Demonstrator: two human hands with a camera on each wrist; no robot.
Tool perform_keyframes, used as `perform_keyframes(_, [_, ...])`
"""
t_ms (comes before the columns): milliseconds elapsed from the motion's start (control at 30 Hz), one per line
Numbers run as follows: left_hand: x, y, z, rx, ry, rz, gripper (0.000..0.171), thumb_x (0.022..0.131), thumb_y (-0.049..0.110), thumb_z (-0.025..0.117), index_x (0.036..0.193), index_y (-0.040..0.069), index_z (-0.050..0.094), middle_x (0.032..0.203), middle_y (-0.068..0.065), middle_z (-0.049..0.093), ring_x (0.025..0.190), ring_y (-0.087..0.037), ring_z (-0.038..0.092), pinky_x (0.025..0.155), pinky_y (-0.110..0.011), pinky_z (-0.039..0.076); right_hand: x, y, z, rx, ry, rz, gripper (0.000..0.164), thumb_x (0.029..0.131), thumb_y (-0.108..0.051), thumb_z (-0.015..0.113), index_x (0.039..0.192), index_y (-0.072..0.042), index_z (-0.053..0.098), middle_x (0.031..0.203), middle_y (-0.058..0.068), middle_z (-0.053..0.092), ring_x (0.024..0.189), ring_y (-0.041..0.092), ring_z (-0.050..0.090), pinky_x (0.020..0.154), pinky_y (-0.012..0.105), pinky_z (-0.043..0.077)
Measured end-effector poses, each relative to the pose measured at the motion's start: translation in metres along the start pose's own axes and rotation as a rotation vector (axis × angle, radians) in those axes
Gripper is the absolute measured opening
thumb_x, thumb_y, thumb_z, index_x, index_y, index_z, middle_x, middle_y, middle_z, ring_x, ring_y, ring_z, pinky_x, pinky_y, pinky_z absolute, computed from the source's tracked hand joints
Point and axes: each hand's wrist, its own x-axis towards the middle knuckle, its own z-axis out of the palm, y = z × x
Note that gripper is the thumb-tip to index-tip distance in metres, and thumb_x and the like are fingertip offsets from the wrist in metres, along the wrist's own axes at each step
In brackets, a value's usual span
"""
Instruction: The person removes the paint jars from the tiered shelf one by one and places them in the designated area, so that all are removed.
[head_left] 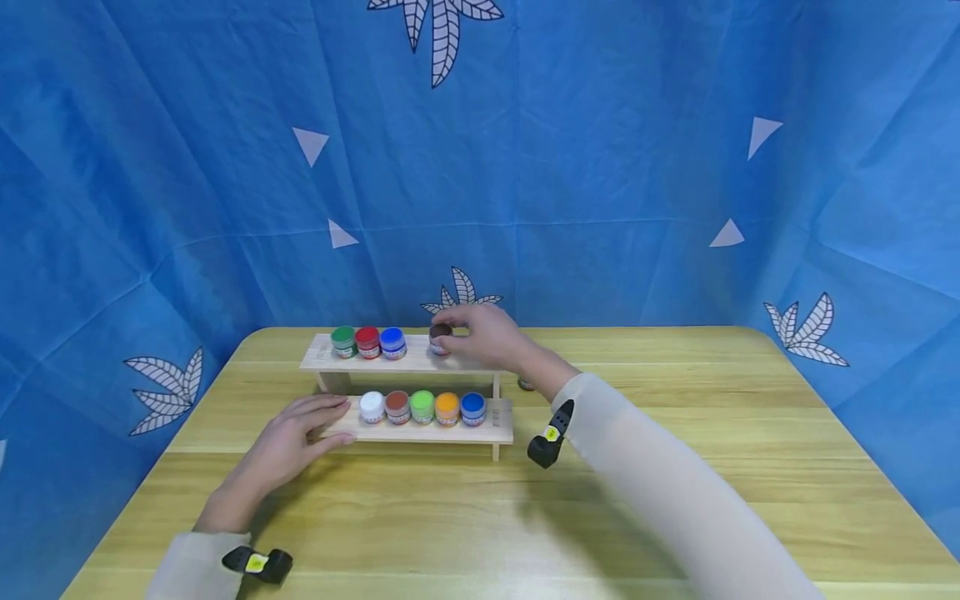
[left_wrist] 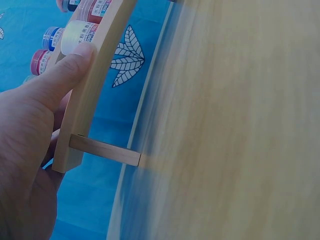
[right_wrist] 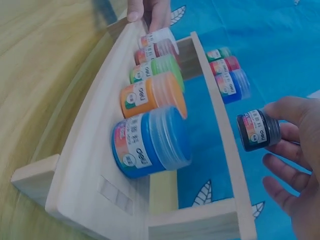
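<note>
A two-step wooden rack [head_left: 417, 360] stands on the table. My left hand [head_left: 288, 435] holds the left end of its lower step, thumb along the front edge beside a white paint jar [left_wrist: 77, 36]. Over the right part of the upper step, my right hand [head_left: 489, 335] pinches a dark paint jar [right_wrist: 254, 131] between thumb and fingers. Green [head_left: 343, 340], red [head_left: 367, 342] and blue [head_left: 393, 342] jars stand at the upper step's left. Along the lower step, brown [head_left: 397, 407], light green [head_left: 423, 407], orange [right_wrist: 152, 97] and blue [right_wrist: 150, 142] jars follow the white one.
Another jar [head_left: 525, 384] sits on the table right of the rack, mostly hidden by my right forearm. The wooden table [head_left: 420, 517] extends to both sides. A blue cloth [head_left: 585, 167] with leaf prints hangs behind the table and at its sides.
</note>
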Motion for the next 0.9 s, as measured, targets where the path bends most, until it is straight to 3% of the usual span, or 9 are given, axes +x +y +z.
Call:
perform_keyframes(300, [0.0,0.0,0.001,-0.001,-0.003,-0.003,0.054,0.084,0.033,0.078,0.128,0.004,0.065,0.13,-0.013,0.062,0.124,-0.039,0.051,0.103,-0.057,0.04,-0.01,0.011,-0.013,0.032,0.042,0.016,0.036,0.093,-0.033,0.068,0.127,-0.02,0.067,0.117,-0.002,0.067,0.113,0.017,0.059,0.099,0.04,0.047])
perform_keyframes(667, [0.0,0.0,0.001,0.0,-0.029,-0.026,0.055,0.086,0.037,0.075,0.129,0.004,0.064,0.13,-0.013,0.061,0.125,-0.039,0.05,0.103,-0.058,0.04,-0.029,0.03,-0.03,0.13,0.076,0.018,0.039,0.094,-0.029,0.067,0.13,-0.013,0.065,0.119,0.0,0.066,0.113,0.017,0.058,0.103,0.043,0.045])
perform_keyframes(900, [0.0,0.002,0.001,-0.002,-0.019,-0.023,0.055,0.086,0.036,0.076,0.129,0.004,0.064,0.131,-0.013,0.061,0.124,-0.039,0.05,0.103,-0.058,0.04,-0.04,0.043,-0.041,0.115,0.105,0.009,0.038,0.095,-0.027,0.065,0.13,-0.012,0.064,0.119,0.001,0.066,0.112,0.018,0.059,0.1,0.042,0.048])
